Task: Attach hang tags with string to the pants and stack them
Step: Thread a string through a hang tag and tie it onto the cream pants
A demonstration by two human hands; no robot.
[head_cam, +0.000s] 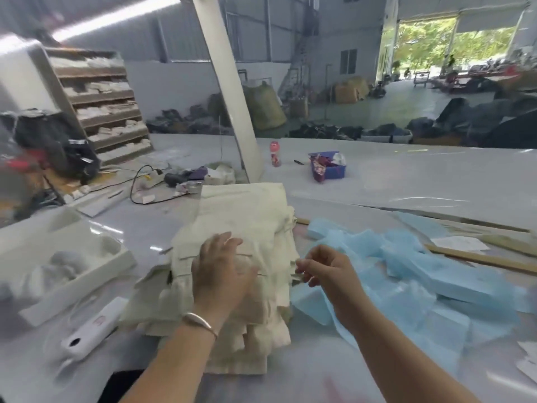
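A stack of folded cream pants (pixel 247 216) lies on the white table in front of me. My left hand (pixel 220 271) rests flat on top of the stack with its fingers spread and relaxed. At the stack's right edge my right hand (pixel 328 271) has its fingers curled; thumb and forefinger seem to pinch something thin there, but motion blur hides what it is. A heap of light blue hang tags (pixel 430 274) spreads over the table to the right of the pants.
A white tray (pixel 96 263) with pale string bundles sits at the left, a white device (pixel 93 327) in front of it. Farther back are a white post (pixel 232 97), a pink bottle (pixel 274 154), a blue basket (pixel 329 167), cables, and wooden sticks (pixel 479 257) at the right.
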